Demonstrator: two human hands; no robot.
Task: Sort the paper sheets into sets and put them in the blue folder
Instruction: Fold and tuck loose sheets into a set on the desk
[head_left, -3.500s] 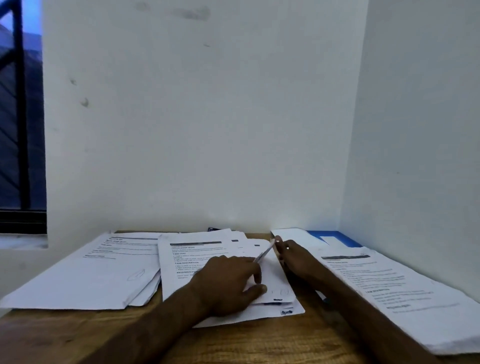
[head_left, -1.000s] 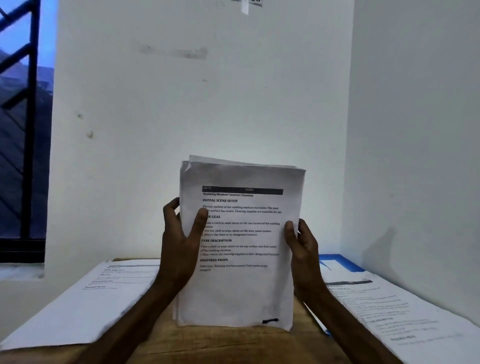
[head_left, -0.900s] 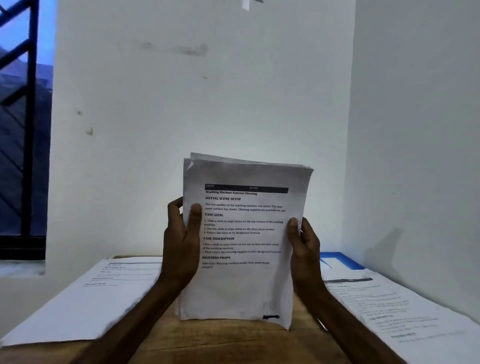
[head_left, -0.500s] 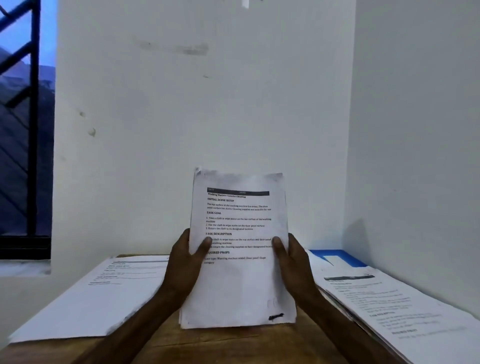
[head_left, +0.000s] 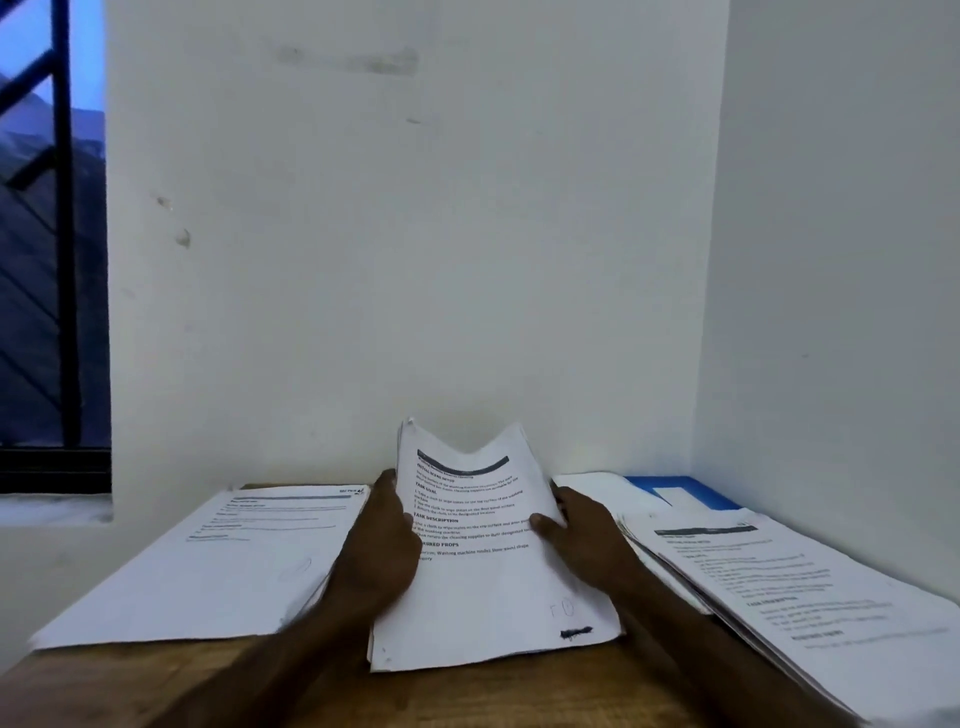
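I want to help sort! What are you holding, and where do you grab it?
A stack of paper sheets. The left grip holds its left edge and the right grip its right edge, both about halfway up.

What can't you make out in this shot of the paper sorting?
Head view only.
The folder: mostly covered by the right pile; only a corner shows.
The stack: sheets behind the top page hidden.
The left pile: print too small and blurred.
The right pile: cut off by the right edge.
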